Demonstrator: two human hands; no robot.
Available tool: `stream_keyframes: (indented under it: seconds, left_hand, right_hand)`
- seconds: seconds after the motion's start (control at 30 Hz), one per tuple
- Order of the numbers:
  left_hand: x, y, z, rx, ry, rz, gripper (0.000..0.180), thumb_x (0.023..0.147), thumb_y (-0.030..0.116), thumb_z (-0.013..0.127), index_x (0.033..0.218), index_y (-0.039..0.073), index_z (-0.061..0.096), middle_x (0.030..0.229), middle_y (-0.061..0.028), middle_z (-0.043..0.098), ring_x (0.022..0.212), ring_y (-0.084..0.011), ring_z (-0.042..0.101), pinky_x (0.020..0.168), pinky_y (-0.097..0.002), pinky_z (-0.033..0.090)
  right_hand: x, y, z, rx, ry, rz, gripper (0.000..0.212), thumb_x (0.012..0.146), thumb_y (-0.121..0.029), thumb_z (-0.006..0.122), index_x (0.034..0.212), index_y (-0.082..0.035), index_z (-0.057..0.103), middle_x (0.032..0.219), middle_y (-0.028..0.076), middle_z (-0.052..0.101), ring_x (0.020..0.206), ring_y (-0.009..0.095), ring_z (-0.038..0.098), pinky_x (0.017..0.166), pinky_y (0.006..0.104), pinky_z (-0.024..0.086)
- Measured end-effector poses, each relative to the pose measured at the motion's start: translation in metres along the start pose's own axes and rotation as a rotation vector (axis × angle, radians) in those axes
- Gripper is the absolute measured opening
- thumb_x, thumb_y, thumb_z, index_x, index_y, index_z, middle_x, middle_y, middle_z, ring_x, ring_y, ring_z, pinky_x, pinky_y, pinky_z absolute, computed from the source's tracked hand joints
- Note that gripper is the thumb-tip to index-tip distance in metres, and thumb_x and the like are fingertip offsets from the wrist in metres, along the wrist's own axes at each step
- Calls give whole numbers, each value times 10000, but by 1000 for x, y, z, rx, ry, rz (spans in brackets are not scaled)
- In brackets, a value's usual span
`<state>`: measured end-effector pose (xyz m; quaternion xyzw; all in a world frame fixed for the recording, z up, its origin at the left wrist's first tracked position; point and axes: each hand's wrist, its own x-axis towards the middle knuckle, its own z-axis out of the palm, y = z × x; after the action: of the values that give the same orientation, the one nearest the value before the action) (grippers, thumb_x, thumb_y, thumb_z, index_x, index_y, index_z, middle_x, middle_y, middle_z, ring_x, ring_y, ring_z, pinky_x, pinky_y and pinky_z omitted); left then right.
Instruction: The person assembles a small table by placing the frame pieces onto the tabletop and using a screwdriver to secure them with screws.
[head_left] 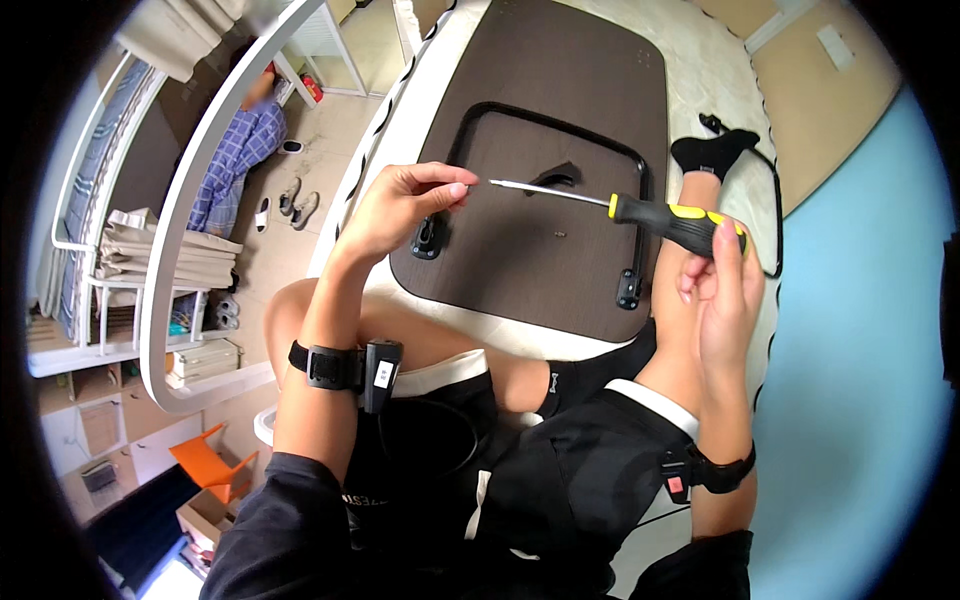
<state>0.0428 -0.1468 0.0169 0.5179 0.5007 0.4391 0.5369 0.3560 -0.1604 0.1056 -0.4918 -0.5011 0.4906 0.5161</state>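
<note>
My right hand (725,290) grips a screwdriver (675,222) by its black and yellow handle. The metal shaft points left, nearly level, above a dark brown tabletop (540,60) that lies underside up. Just left of the screwdriver's tip, my left hand (405,205) has thumb and forefinger pinched together; whatever is between them is too small to make out. Fixed to the tabletop, a black tubular leg frame (560,122) ends in two hinge brackets, one near my left hand, the other a bracket (628,290) below the handle. A curved black piece (555,178) and a tiny metal piece (560,234) rest on the board.
I sit cross-legged on a bed with a cream sheet (700,60). Another black tube (778,220) lies by my foot, beside the blue wall (860,380). A white rail (155,300) edges the left side. Beyond it, a person in a checked shirt (235,150) sits near shoes.
</note>
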Motion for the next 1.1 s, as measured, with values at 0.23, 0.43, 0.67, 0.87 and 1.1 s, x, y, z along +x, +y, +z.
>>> stream_keyframes:
  seconds: [0.23, 0.43, 0.67, 0.87, 1.1]
  left_hand:
    - [-6, 5, -8, -291, -76, 5, 236, 978, 189, 569, 1077, -15, 636, 841, 7, 607, 801, -74, 552, 767, -215, 466]
    - [-9, 12, -14, -334, -96, 9, 197, 990, 171, 537, 1067, 8, 619, 852, 9, 580, 813, -78, 523, 780, -222, 448]
    - [-8, 6, -14, -419, -98, 51, 238, 988, 191, 552, 1090, -12, 622, 842, 8, 603, 786, -69, 549, 753, -216, 467]
    - [-5, -2, -17, -464, -110, 38, 229, 987, 208, 555, 1078, 12, 629, 839, 18, 602, 784, -57, 552, 729, -200, 451]
    - [-4, -3, -15, -513, -135, -24, 177, 981, 152, 546, 1054, 13, 627, 845, 8, 577, 805, -86, 528, 760, -215, 451]
  right_hand:
    - [11, 0, 34, 18, -10, 25, 250, 1000, -307, 515, 945, -64, 543, 643, -10, 486, 512, 53, 446, 464, 196, 340]
    - [12, -8, 43, -77, -36, -22, 278, 1016, -305, 472, 945, -44, 539, 646, -2, 490, 535, 53, 452, 476, 192, 340]
    - [13, -14, 47, -124, -44, -74, 305, 1023, -275, 454, 1081, 6, 559, 683, 4, 501, 554, 42, 439, 481, 184, 333]
    - [11, -18, 48, -236, -84, -157, 289, 1012, -229, 477, 1123, 22, 565, 726, 3, 530, 570, 22, 440, 497, 159, 333]
    - [10, -20, 44, -358, -93, -250, 247, 968, -162, 547, 1125, 29, 561, 841, 35, 590, 614, 8, 450, 534, 138, 349]
